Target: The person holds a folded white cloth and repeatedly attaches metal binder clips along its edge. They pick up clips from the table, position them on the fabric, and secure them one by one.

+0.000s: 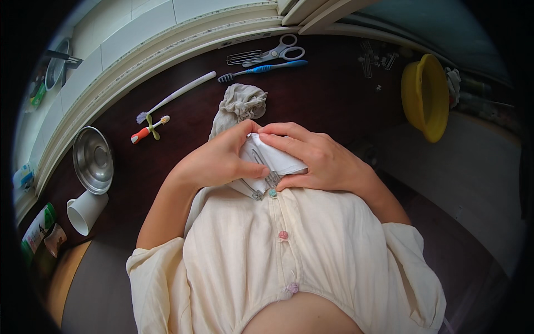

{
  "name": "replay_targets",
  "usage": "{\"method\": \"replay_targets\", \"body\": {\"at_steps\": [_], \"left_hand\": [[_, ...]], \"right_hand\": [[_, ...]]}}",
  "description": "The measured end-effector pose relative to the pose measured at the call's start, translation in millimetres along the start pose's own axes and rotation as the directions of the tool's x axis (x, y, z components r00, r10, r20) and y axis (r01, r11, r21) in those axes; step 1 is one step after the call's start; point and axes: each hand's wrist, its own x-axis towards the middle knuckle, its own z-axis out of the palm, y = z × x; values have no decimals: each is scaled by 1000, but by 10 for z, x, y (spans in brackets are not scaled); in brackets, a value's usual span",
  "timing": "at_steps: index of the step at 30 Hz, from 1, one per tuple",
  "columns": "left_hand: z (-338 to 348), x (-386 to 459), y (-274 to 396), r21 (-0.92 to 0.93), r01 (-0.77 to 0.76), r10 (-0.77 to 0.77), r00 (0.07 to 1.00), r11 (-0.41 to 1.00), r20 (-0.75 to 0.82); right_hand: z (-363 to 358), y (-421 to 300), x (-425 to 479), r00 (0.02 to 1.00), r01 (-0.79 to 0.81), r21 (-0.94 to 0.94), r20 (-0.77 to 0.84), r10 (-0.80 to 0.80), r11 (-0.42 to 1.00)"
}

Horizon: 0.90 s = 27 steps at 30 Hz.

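Observation:
Close in front of my chest, both hands grip a piece of white folded fabric (280, 155). My left hand (217, 160) has its thumb across the front of the fabric and its fingers behind it. On the right side, my right hand (319, 160) pinches the cloth, fingertips at the top edge and thumb near the lower edge. A metal wire hook (272, 177), like a curtain hook, lies against the fabric between my thumbs. Another wire hook (255, 193) shows below my left thumb. A crumpled grey-white cloth (244, 102) rests on the dark table just beyond my hands.
On the dark table (333, 92) lie scissors (275, 53), a wire hook (244, 57), a blue toothbrush (265, 69), a white brush (179, 92) and a small orange-handled toothbrush (147, 130). A metal lid (94, 160) and white mug (86, 212) are left; a yellow basin (423, 98) is right.

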Motion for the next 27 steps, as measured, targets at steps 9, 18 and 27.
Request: {"method": "replay_targets", "body": {"at_steps": [9,18,27], "left_hand": [[13,-25,-31,-52,-2,6,997,999,75],[-46,43,16,182,-144,144,990,973,14],[18,4,162,291,-5,27,997,957,-72]], "right_hand": [[49,13,-39,1000,-2,21,-13,2,1000],[-24,36,34,976,-213,288,16,217,934],[-104,14,128,827,-551,430,169,535,715]]}}
